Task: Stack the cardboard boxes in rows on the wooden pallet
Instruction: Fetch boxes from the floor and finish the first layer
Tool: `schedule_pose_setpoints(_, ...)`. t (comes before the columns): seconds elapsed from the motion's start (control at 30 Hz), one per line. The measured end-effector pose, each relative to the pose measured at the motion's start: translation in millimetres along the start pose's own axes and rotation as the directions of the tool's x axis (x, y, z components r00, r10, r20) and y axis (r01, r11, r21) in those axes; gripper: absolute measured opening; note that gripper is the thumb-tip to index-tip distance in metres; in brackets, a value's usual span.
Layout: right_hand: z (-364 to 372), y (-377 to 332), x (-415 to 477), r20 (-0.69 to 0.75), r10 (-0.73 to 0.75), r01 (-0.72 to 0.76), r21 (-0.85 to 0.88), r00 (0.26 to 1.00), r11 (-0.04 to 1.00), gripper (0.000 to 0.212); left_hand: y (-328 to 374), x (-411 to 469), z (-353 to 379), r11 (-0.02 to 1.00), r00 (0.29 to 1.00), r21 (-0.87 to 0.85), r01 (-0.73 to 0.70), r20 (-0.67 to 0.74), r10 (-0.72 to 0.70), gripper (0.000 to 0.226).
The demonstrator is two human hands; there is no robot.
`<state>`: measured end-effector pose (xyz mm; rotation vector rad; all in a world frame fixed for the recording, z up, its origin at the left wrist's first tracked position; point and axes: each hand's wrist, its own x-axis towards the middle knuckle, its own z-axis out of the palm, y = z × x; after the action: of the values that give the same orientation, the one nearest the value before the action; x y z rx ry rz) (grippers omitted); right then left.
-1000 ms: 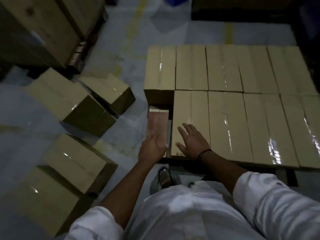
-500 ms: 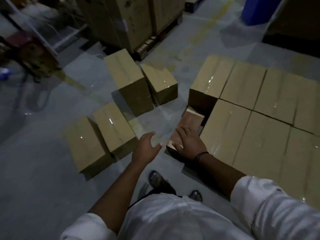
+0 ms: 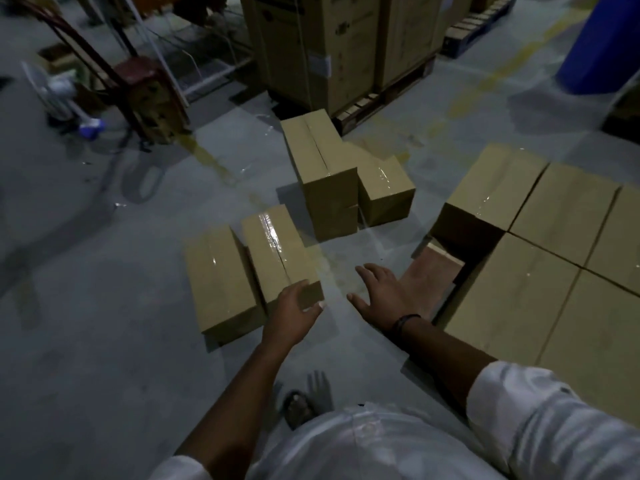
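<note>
Left hand (image 3: 298,311): fingers loosely curved over the near right corner of a tape-sealed brown cardboard box (image 3: 277,251) lying on the grey concrete floor (image 3: 104,341), thumb by the box's near end face. No closed grip, and I can't tell if it's actually touching.

Right hand (image 3: 379,296): wide, fingers spread, holding nothing, over the floor just beside the bare wooden pallet corner (image 3: 429,275). Black wristband (image 3: 403,322) on that wrist.

Second matching box (image 3: 221,282) sits just beside the first, on its left. Two more loose boxes (image 3: 325,168) lie farther out, set against each other.

On the right, the pallet carries a layer of identical stacked boxes (image 3: 561,209) in rows, tops level. Wood shows at its near left corner.

Background: tall cartons (image 3: 346,46) on another pallet, blue drum (image 3: 602,46), red hand truck (image 3: 145,84).
</note>
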<state>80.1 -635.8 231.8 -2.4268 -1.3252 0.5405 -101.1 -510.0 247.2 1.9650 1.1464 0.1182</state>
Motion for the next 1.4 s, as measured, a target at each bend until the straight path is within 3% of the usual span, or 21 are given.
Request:
schedule_pose_setpoints(0.27, 55, -82, 38, 0.073, -0.013, 0.017, -0.051, 0.997, 0.999, 0.07, -92, 35, -94, 0.999, 0.999, -0.031, 0.037, -0.013, -0.037, 0.068)
schedule_pose_setpoints(0.47, 61, -119, 68, 0.054, -0.031, 0.034, -0.069, 0.998, 0.997, 0.069, -110, 62, -117, 1.0, 1.0, -0.019, 0.025, -0.007, -0.025, 0.068)
schedule_pose_setpoints(0.93, 85, -110, 203, 0.198, 0.035, -0.041, 0.025, 0.98, 0.999, 0.069, -134, 167, -125, 0.991, 0.99, 0.026, 0.131, 0.042, -0.132, 0.067)
schedule_pose_setpoints(1.17, 104, -97, 319, 0.322, 0.029, -0.04, 0.027, 0.946, 0.999, 0.068, -142, 262, -135, 0.969, 0.97, 0.086, 0.233, 0.055, -0.238, 0.067)
schedule_pose_setpoints(1.4, 139, -72, 421, 0.357, -0.015, 0.01, 0.015, 0.934, 1.0, 0.064, -163, 373, -114, 0.958, 0.958, 0.068, 0.277, 0.055, -0.281, 0.065)
